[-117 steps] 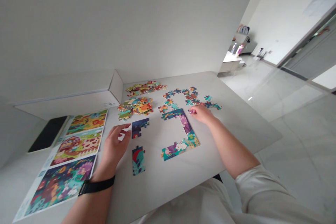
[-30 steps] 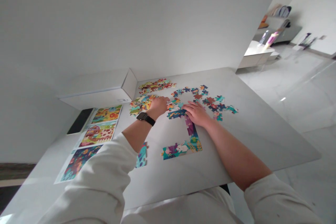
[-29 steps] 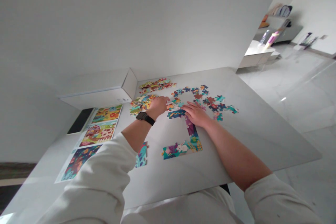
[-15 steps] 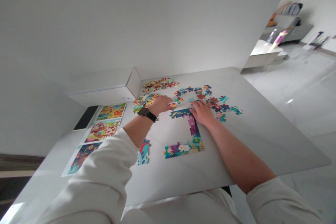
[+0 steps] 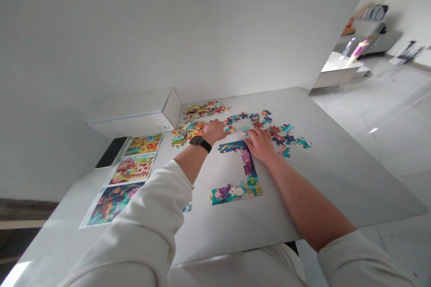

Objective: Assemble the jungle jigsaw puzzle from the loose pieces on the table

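A: While your R hand (image 5: 261, 144) lies flat at the inner corner of the three-sided jigsaw border (image 5: 247, 162), is it holding anything?

B: Not that I can tell. Fingers are spread wide, tips right by the loose teal piece (image 5: 245, 129) just above the border. Pls keep that palm light so the joined pieces don't slide.

A: And your L hand (image 5: 214, 130)?

B: Narrower, fingers close together, up and left of the border, reaching toward the small scattered pieces (image 5: 229, 128) beside the mixed pile of pieces (image 5: 186, 134). Can't tell if it's got a piece; the back of the hand hides the tips. Use fingertips only there, wrist up, so you don't disturb the pile.

A: What else is close?

B: Printed picture sheets (image 5: 132, 169) lie well left of the border, and a lone piece (image 5: 186, 208) sits just by your L sleeve (image 5: 148, 224).
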{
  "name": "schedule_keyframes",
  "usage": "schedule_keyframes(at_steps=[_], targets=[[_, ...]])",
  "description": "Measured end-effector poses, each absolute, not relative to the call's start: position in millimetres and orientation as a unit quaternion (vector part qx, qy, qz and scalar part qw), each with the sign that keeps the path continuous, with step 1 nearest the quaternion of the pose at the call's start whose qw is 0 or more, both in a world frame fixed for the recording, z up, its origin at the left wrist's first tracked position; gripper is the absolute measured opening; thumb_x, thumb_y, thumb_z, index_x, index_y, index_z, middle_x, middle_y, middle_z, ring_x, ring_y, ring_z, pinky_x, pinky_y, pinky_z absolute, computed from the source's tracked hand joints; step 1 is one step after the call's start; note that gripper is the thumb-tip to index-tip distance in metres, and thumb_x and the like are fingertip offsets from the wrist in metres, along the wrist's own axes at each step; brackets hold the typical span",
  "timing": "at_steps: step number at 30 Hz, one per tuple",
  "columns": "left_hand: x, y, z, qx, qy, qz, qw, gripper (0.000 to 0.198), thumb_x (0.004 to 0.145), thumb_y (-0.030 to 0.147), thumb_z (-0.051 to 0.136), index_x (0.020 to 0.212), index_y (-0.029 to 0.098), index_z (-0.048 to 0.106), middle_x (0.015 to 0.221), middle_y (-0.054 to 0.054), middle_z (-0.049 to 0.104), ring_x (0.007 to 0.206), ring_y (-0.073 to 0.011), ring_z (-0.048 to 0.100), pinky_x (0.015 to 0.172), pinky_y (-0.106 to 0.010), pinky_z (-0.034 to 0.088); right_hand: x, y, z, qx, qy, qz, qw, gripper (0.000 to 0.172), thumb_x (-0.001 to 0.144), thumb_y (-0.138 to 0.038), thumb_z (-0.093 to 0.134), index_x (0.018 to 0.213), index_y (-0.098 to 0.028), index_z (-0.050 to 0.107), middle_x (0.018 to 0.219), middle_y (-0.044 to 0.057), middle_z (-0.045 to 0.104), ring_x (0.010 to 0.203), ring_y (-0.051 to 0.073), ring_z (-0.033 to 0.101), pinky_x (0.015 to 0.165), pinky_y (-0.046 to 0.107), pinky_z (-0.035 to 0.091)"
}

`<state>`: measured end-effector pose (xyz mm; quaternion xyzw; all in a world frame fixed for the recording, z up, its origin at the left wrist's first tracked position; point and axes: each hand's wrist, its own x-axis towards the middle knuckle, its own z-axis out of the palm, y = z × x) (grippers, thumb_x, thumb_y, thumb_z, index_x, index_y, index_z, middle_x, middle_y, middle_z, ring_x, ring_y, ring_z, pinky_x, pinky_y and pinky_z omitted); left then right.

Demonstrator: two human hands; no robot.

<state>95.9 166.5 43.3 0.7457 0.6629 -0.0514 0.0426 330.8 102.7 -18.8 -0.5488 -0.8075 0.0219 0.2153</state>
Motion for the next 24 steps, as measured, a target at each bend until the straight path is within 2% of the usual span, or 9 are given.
schedule_keyframes(at_steps=[7,12,16,21,24], targets=[[110,180,40,0.729,0.678,-0.007,0.089,0.053,0.082,0.038,0.083,0.13,0.018,0.076,0.129,-0.02,0.075,0.121,-0.0383,0.073,0.098,-0.042,0.06,334,107,-21,-0.553,-0.8,0.011,0.231,0.04,0.11,-0.036,0.049,0.141,-0.02,0.069,0.144,0.019,0.07,0.137,0.038,0.06,0.129,0.064,0.029],[110,172,46,0.73,0.672,0.05,0.115,0.032,0.092,0.026,0.07,0.123,0.021,0.074,0.112,-0.009,0.081,0.098,-0.0243,0.077,0.084,-0.031,0.058,337,108,-22,-0.549,-0.802,0.017,0.234,0.041,0.107,-0.033,0.051,0.143,-0.021,0.068,0.143,0.018,0.071,0.136,0.038,0.06,0.129,0.065,0.03],[97,155,56,0.718,0.646,0.192,0.176,0.018,0.091,0.023,0.072,0.108,0.019,0.073,0.105,-0.007,0.08,0.09,-0.02,0.073,0.076,-0.028,0.055,339,107,-21,-0.55,-0.801,0.017,0.237,0.043,0.106,-0.031,0.051,0.144,-0.02,0.068,0.144,0.019,0.07,0.137,0.039,0.061,0.129,0.066,0.03],[56,102,68,0.662,0.588,0.351,0.302,0.028,0.087,0.023,0.076,0.114,0.017,0.071,0.095,-0.005,0.077,0.078,-0.0157,0.069,0.07,-0.027,0.052,340,104,-19,-0.54,-0.803,0.005,0.251,0.043,0.103,-0.029,0.054,0.143,-0.021,0.07,0.141,0.018,0.072,0.134,0.04,0.061,0.128,0.068,0.031],[30,51,68,0.625,0.557,0.408,0.364,0.022,0.086,0.029,0.078,0.102,0.017,0.069,0.089,-0.004,0.077,0.077,-0.0154,0.069,0.071,-0.027,0.053,340,100,-14,-0.508,-0.824,0.01,0.249,0.044,0.103,-0.027,0.053,0.142,-0.018,0.07,0.139,0.018,0.073,0.134,0.039,0.062,0.126,0.064,0.037]])
